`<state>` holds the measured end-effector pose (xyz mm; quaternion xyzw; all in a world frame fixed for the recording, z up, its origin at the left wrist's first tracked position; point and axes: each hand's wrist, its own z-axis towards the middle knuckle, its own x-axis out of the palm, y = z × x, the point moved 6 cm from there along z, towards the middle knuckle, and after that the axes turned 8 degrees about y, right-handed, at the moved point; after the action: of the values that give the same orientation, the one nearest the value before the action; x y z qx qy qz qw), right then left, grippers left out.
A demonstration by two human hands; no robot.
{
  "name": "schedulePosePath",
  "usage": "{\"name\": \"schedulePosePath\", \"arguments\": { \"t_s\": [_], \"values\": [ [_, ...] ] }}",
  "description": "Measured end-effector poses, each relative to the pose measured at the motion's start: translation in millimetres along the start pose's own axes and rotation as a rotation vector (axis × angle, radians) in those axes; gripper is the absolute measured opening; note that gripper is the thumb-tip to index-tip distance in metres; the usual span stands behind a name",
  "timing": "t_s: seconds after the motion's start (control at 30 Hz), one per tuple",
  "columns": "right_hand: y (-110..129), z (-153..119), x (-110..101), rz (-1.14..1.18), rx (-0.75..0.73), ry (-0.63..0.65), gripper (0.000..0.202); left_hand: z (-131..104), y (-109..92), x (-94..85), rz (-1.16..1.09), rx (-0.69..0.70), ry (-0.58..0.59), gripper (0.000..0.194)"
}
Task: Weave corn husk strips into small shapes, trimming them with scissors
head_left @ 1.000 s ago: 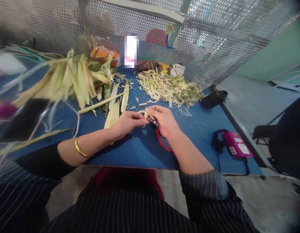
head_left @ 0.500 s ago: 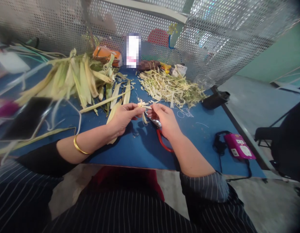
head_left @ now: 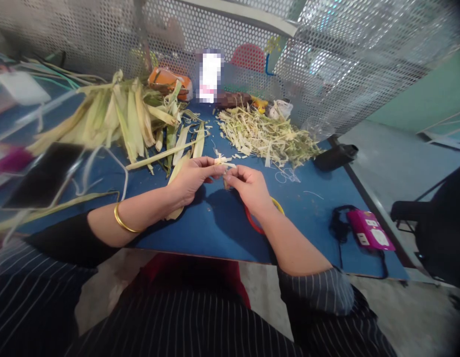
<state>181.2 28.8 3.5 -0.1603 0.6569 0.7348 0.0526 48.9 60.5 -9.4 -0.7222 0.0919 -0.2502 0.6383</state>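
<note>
Between thumb and fingers, my left hand (head_left: 193, 181) pinches a small bundle of pale corn husk strips (head_left: 220, 159), their ends fanning out. Close beside it, my right hand (head_left: 250, 187) is closed at the fingertips on a strip hanging from the same bundle. Below the right wrist show the red and yellow handles of scissors (head_left: 251, 220); their blades are hidden. A long flat husk piece (head_left: 180, 166) lies under the left hand. Beyond the hands, a heap of cut husk shreds (head_left: 267, 136) covers part of the blue table (head_left: 215, 233).
Whole corn husks (head_left: 118, 114) are piled at the left, near a dark phone-like slab (head_left: 46, 173) and cords. A black cylinder (head_left: 336, 157) and magenta power box (head_left: 370, 230) lie at the right. Perforated metal mesh (head_left: 170, 32) rises behind.
My right hand has shifted to below the bundle, its fingers now bent in. The shiny scissor blade seen beneath it no longer shows, while a yellow handle has come into sight.
</note>
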Motion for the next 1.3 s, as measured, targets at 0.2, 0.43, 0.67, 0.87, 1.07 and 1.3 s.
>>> {"name": "schedulePosePath", "arguments": {
  "t_s": [0.2, 0.43, 0.67, 0.87, 1.07, 1.3],
  "values": [
    [7.9, -0.7, 2.5, 0.112, -0.019, 0.142, 0.016, 4.3, -5.0, -0.1, 0.025, 0.027, 0.068, 0.02],
    [4.8, -1.1, 1.2, 0.078, -0.011, 0.084, 0.015, 3.8, -1.3, 1.1, 0.018, -0.025, 0.088, 0.029],
    [9.4, -3.5, 3.1, 0.125, 0.026, 0.143, 0.017, 5.6, -5.0, 1.4, 0.099, 0.031, 0.143, 0.018],
    [11.7, -3.3, 3.9, 0.193, 0.069, 0.204, 0.022, 9.2, -4.8, -4.8, 0.006, -0.089, 0.14, 0.023],
    [12.5, -3.2, 1.1, 0.167, 0.076, 0.183, 0.022, 10.4, -1.2, -9.7, -0.019, -0.134, 0.108, 0.027],
    [10.4, -2.6, -3.3, 0.039, 0.058, 0.078, 0.014, 10.6, -3.2, -6.7, 0.083, -0.076, 0.121, 0.027]
  ]
}}
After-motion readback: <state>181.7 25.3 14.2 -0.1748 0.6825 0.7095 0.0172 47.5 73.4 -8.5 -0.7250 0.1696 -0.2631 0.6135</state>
